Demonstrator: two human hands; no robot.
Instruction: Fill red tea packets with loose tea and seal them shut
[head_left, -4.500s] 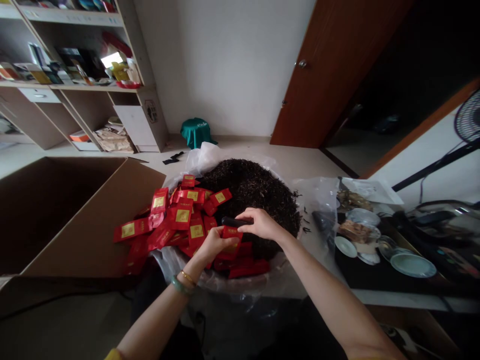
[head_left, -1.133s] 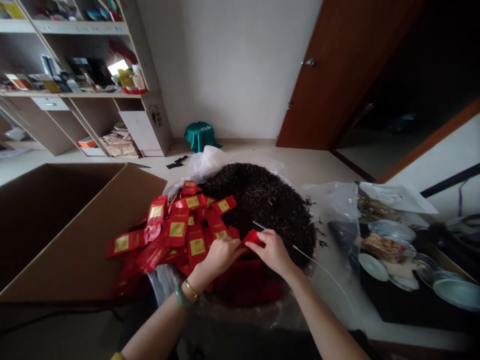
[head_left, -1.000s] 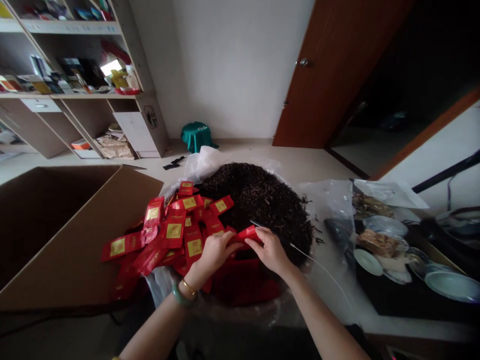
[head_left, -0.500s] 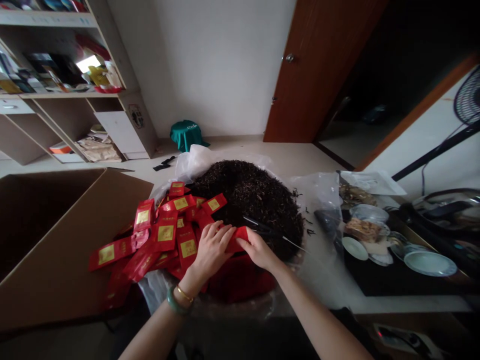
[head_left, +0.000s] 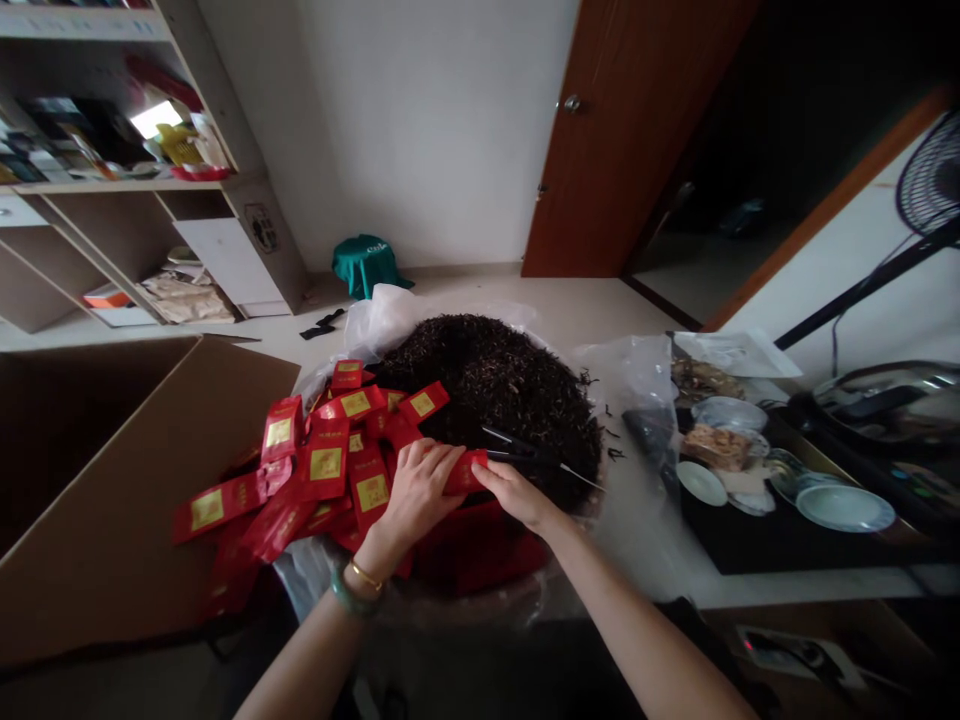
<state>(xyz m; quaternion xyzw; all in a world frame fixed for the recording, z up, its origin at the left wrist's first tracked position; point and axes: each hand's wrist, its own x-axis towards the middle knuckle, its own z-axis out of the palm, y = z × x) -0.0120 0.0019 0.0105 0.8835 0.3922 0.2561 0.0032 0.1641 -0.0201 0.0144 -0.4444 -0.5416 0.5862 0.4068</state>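
Note:
Between my two hands is a small red packet (head_left: 463,474), partly covered by fingers. My left hand (head_left: 421,490), with a gold bracelet and a green bangle at the wrist, is closed over its left part. My right hand (head_left: 511,490) pinches its right end between thumb and fingers. Just left of them lies a heap of red packets with gold labels (head_left: 327,462). Beyond my hands spreads a mound of dark, dry tea leaves (head_left: 499,375) on clear plastic. A black-handled tool (head_left: 517,447) with a thin metal end rests on the leaves. More red material (head_left: 480,550) lies below my hands.
An open cardboard box (head_left: 150,480) stands at the left. At the right, a black mat (head_left: 720,540) holds pale dishes (head_left: 844,502) and a bag of brown pieces (head_left: 720,445). A green cloth-covered stool (head_left: 367,265) stands by the wall; a fan (head_left: 930,180) is far right.
My right hand has shifted along the packet's right end, so more of its red face shows between my hands. My left hand stays on it. The view has turned slightly.

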